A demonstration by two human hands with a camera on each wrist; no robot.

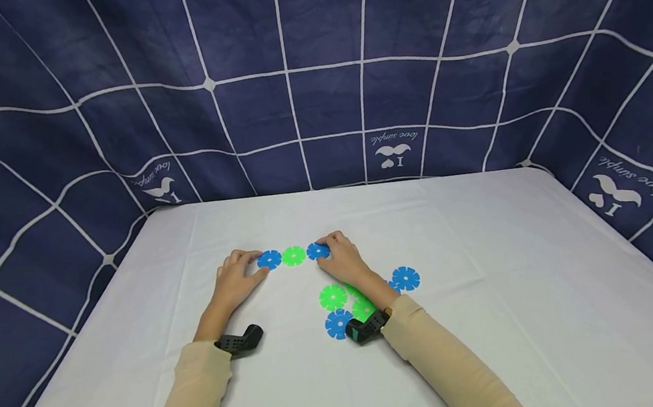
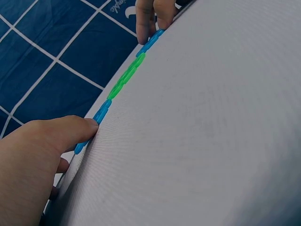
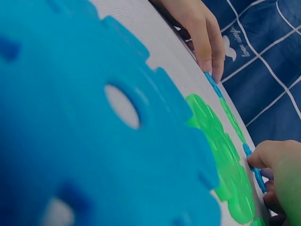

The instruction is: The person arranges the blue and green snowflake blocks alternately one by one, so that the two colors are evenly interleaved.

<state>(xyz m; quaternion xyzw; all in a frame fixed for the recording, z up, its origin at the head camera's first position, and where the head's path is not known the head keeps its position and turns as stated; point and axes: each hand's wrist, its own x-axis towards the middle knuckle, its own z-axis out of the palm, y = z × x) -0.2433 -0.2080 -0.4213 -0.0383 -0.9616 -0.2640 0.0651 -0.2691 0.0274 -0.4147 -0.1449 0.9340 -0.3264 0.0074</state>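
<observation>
Three notched plastic discs lie in a row on the white cloth: a left blue disc [image 1: 270,259], a green disc [image 1: 293,255] in the middle and a right blue disc [image 1: 316,251]. My left hand [image 1: 235,282] holds the left blue disc by its outer edge between thumb and fingers. At the other end, my right hand [image 1: 343,259] grips the right blue disc, partly covering it. Seen low in the left wrist view, the green disc [image 2: 126,77] lies flat between the two blue ones. Its neighbours appear to touch it there, though a slight gap shows from the head.
Loose discs lie under and around my right forearm: a green disc [image 1: 333,297], a blue disc [image 1: 339,323], another blue disc [image 1: 405,278] and several partly hidden ones. A white cloth [image 1: 530,288] covers the table. Dark blue checked curtain [image 1: 326,96] surrounds its back and sides.
</observation>
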